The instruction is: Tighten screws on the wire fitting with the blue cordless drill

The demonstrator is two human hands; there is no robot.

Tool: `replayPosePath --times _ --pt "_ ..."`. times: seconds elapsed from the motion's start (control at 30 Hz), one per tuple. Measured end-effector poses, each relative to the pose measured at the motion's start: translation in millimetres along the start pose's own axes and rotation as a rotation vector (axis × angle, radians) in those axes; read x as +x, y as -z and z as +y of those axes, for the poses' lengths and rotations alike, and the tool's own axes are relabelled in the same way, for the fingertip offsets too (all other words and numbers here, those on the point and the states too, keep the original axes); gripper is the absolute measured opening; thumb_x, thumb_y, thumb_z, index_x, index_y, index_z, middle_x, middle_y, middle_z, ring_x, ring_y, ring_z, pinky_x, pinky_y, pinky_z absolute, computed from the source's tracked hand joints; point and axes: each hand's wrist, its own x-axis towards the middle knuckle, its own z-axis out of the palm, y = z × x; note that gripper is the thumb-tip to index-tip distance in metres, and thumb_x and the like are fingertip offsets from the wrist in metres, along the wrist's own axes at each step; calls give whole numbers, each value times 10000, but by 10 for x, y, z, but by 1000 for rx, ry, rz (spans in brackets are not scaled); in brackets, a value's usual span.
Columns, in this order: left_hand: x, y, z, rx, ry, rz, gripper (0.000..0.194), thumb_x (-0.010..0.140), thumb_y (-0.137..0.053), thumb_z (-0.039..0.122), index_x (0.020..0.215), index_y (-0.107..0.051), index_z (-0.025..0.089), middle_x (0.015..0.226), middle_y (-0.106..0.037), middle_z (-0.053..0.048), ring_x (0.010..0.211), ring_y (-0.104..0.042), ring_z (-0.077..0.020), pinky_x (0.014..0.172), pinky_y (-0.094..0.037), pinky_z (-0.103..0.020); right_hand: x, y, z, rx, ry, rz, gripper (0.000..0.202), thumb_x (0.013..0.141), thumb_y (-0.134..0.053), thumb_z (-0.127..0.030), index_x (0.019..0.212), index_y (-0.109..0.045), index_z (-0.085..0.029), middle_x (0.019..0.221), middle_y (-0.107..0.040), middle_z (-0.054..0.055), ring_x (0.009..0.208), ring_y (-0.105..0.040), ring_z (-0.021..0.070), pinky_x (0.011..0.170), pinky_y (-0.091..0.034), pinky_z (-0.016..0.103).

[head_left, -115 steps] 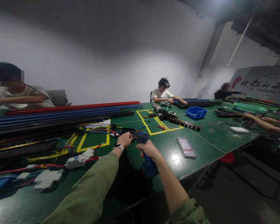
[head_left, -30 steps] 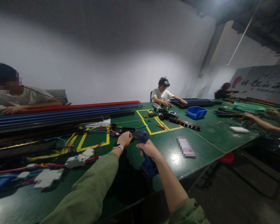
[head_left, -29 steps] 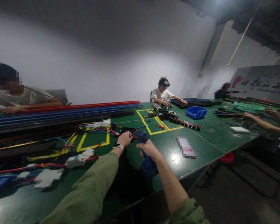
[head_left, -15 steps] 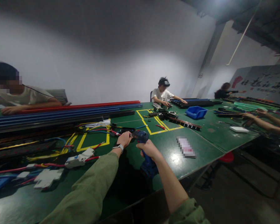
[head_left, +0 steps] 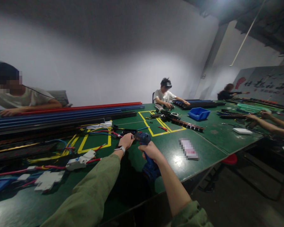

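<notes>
My right hand (head_left: 151, 150) is wrapped round the handle of a blue cordless drill (head_left: 145, 138), whose front end points left. Right at the drill's tip, my left hand (head_left: 126, 141), with a watch (head_left: 120, 148) on its wrist, has its fingers closed on something small that I cannot make out. Just behind the left hand lie a dark part (head_left: 129, 131) and red and blue wires (head_left: 115, 134). White breakers (head_left: 80, 160) joined to thick red wires lie on the green table (head_left: 165, 176), left of my left forearm.
Long red and blue rails (head_left: 85, 108) run along the back left, near a person leaning in. A blue bin (head_left: 199, 113), a phone (head_left: 188, 149) and a copper-coloured strip (head_left: 188, 125) lie to the right. Other people sit across and at the far right.
</notes>
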Motion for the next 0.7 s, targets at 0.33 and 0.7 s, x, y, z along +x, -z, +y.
replayPosePath --times 0.33,0.7 --pt "11 -4 4 1 7 -6 270 924 -502 404 1088 -595 210 1090 -652 -90 1057 -599 -204 868 -438 -284 -28 -7 -38 -10 -10 15 82 721 -590 -145 737 -516 -176 508 -481 -61 355 -494 101 341 -343 195" --pt "8 -6 -1 -2 8 -8 254 931 -493 393 1073 -595 209 1092 -653 -92 1053 -598 -203 872 -437 -284 -1 0 -15 -16 9 0 92 731 -594 -150 790 -529 -177 511 -469 -70 351 -494 102 337 -343 192"
